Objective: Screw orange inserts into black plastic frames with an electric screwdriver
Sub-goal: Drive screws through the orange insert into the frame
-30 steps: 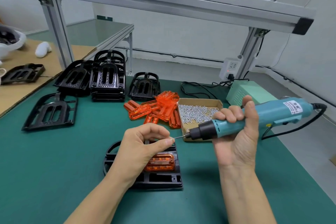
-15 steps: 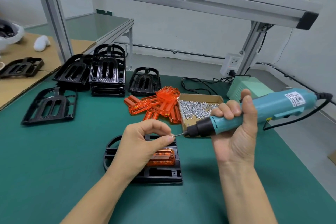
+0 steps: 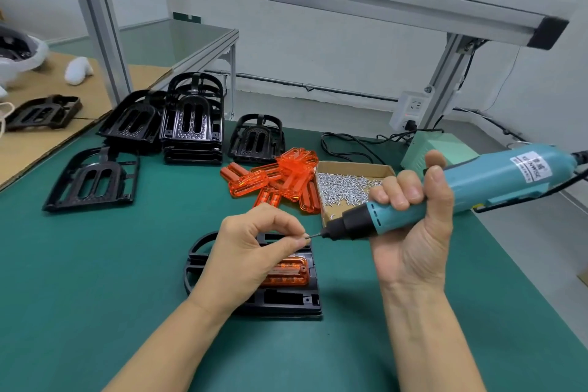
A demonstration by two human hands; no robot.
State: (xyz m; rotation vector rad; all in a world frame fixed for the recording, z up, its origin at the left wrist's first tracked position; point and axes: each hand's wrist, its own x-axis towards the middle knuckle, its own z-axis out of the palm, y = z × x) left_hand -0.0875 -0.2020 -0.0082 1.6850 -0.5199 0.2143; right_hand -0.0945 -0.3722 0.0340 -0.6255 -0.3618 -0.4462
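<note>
Nearest, on the green mat (image 3: 79, 280), a black frame (image 3: 286, 299) lying flat with one orange insert (image 3: 288, 272) seated in it, partly hidden under the left hand (image 3: 251, 251); above the frame, left thumb and forefinger pinched on something tiny at the driver's bit, likely a screw, too small to tell; other left fingers curled; to the right, right hand (image 3: 410, 226) wrapped round the teal screwdriver (image 3: 461, 191), palm toward the camera, tool held roughly level, bit pointing left and meeting the left fingertips; black cord trailing off the tool's rear to the right; just behind the hands, a cardboard box (image 3: 353, 169) full of silver screws (image 3: 343, 188); touching the box's left side, a loose heap of inserts (image 3: 280, 181); left of the heap, a single frame (image 3: 92, 180) flat on the mat; farther back, a stack of frames (image 3: 191, 124), one leaning on its left and one apart on its right; behind the box, a pale green power unit (image 3: 436, 149) with cables; beyond, a wall socket (image 3: 410, 108) on an aluminium post; far left, cardboard sheet (image 3: 38, 149) bearing another frame.
</note>
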